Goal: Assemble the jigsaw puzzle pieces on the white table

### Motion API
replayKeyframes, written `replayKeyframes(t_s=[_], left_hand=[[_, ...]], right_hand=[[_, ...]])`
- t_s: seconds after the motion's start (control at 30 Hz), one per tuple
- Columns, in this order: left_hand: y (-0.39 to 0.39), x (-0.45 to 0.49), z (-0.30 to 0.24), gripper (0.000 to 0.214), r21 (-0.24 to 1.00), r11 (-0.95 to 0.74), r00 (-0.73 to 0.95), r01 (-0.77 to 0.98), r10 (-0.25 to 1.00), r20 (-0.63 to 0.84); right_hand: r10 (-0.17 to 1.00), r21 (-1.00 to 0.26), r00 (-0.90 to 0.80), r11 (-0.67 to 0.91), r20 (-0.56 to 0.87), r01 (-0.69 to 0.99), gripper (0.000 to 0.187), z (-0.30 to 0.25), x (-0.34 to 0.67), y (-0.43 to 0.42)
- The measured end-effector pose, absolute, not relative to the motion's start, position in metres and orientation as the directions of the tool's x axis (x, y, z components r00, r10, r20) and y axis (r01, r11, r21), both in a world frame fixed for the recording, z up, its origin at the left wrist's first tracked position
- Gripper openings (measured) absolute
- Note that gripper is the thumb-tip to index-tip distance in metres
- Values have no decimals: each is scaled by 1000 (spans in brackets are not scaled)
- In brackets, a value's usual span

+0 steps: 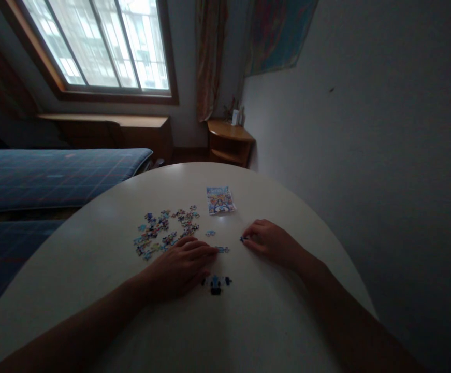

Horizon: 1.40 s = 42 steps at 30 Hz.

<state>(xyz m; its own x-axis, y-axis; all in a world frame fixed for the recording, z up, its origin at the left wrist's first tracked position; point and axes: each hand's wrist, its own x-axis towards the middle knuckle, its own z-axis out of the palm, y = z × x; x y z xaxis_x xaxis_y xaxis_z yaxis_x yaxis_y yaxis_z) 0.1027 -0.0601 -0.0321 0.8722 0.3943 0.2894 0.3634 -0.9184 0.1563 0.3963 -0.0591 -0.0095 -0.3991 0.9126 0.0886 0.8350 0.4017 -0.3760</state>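
While pinching a dark puzzle piece (243,239) between thumb and fingertip of the right hand (267,239), holds the left hand (186,261) on the white table (264,321), thumb apart from fingers, one fingertip on a light-blue strip (224,249). Nearer: an assembled section (216,283) beside the left thumb. Beyond: a loose pale piece (210,233), a printed sheet (219,201); leftward, scattered pieces (163,224).

A room in a home, most likely a bedroom: a blue checked mattress (54,176) lies at the left of the frame. At upper left, a wood-framed window (103,46) has curtains (211,57) either side and a wooden desk (143,122) below. A corner cabinet (231,130) stands at upper centre, beneath a colourful poster (281,36); a round white counter (264,316) fills the foreground.
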Motion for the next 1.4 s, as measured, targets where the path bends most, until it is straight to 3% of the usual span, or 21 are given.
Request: replayKeyframes(t_s=[0.27, 0.47, 0.7, 0.97, 1.2, 1.4], left_hand=[[-59, 101, -32, 31, 171, -910, 850, 377, 413, 327], [-43, 85, -38, 22, 168, -775, 647, 609, 609, 460], [-28, 71, -45, 23, 154, -697, 593, 700, 688, 419], [-21, 61, -39, 30, 170, -616, 530, 769, 763, 370], [-13, 49, -35, 30, 174, -621, 522, 764, 754, 399], [-10, 50, -43, 33, 171, -757, 676, 630, 644, 358]], right_hand=[[916, -409, -390, 393, 95, 823, 22, -11, 402, -59], [915, -471, -393, 385, 87, 794, 28, -10, 412, -57], [882, -487, -452, 457, 135, 745, 17, -17, 409, -54], [888, -460, -443, 445, 120, 768, 17, -17, 411, -53], [887, -470, -445, 448, 123, 761, 19, -18, 413, -52], [887, -463, -444, 449, 127, 765, 20, -17, 412, -52]])
